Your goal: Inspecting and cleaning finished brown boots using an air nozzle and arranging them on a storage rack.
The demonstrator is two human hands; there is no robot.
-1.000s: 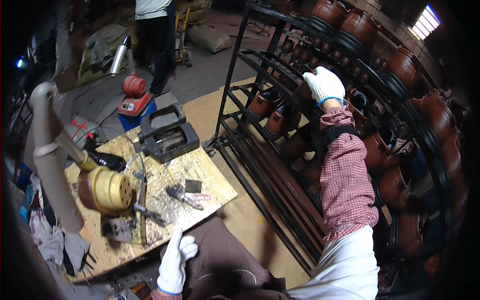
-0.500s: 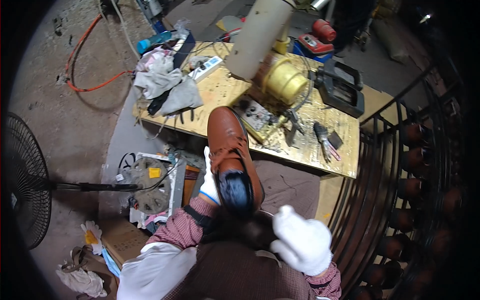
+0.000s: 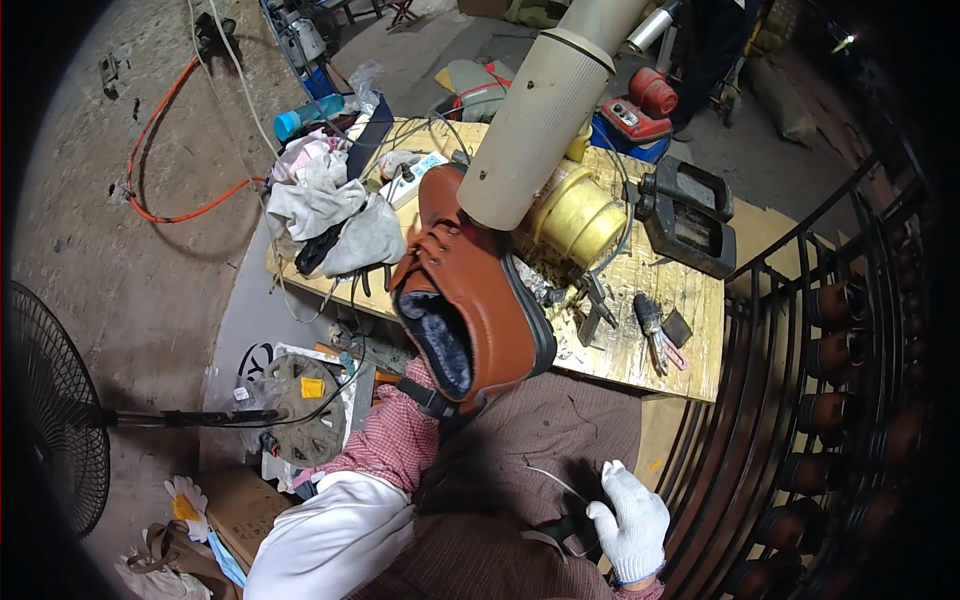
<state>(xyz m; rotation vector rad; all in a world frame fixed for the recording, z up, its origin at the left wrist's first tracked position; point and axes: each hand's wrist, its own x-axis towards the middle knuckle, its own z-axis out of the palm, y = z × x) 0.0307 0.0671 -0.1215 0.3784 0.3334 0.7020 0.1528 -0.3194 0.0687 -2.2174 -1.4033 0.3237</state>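
Note:
A brown leather lace-up shoe [image 3: 490,310] with a dark furry lining and dark sole is held up at the near edge of the wooden table [image 3: 660,290]. My left forearm [image 3: 400,430] reaches up under it; the left hand itself is hidden behind the shoe, which it supports. Toe pointing away, the shoe lies partly beneath the end of a wide pale pipe [image 3: 540,120], beside a yellow round machine part [image 3: 585,215]. My right hand [image 3: 632,522], in a white knitted glove, hovers low over my lap, thumb apart from the fingers, with nothing in it.
On the table lie rags [image 3: 320,205], a power strip [image 3: 415,180], a black tray [image 3: 690,220] and a brush-like tool [image 3: 648,318]. A black rack [image 3: 745,400] with several shoes stands right, a fan [image 3: 50,410] left. An orange hose [image 3: 135,170] curves across the floor.
The shoe has moved forward and tilted, its toe now reaching the pipe, and the left glove has gone out of sight behind it. My right hand has dropped lower and its fingers have spread.

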